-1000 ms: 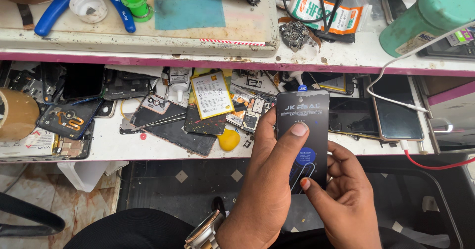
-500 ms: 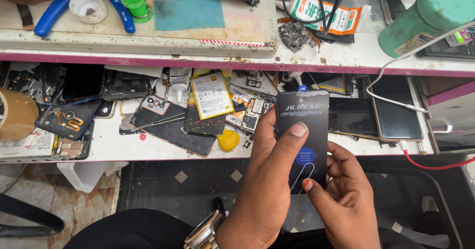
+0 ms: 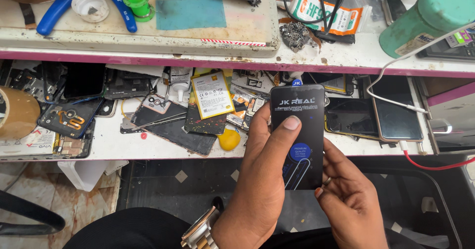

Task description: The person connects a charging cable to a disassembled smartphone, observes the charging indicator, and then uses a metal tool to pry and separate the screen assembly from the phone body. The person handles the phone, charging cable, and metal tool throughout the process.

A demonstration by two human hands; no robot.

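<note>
Quick count from what I can see: two hands, left hand (image 3: 262, 180) and right hand (image 3: 351, 199), on one black packet (image 3: 298, 130), plus one green bottle (image 3: 428, 16), one blue-handled pliers (image 3: 86, 1), one tape roll (image 3: 17, 113), one yellow-labelled battery (image 3: 213, 94).

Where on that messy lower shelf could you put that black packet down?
Both hands, left hand and right hand, hold the black packet. Bare white shelf shows along the front edge, between the brown tape roll and the yellow pick. Farther back, phone parts and a battery crowd it; dark phones fill the right.
</note>
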